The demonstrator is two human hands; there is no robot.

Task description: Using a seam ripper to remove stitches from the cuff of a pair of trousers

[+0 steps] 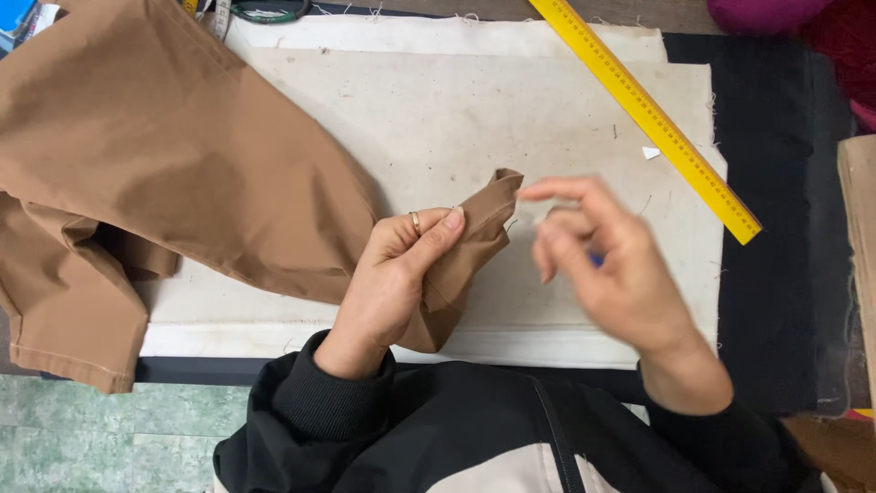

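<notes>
Garment [164, 155] on pad [456, 119], spread left; ruler [648, 114] behind right; left hand [392, 283] left of right hand [611, 265].

The place was a sewing or tailoring workshop. The counter [776, 228] was covered with a dark cloth and, on top of it, a white padded pressing cloth [456, 119] with stains and loose threads on it. A long yellow ruler [648, 114] lay across the far right part of this cloth. A large piece of brown fabric [155, 155] was spread over the left side, with sewn hems and a seam visible. At the far edge there was a measuring tape [219, 16] and part of a green-handled tool, too cut off to identify. More fabric, in magenta colour [785, 18], was at the far right corner. The floor [91, 438] near the counter had green tiles.
</notes>
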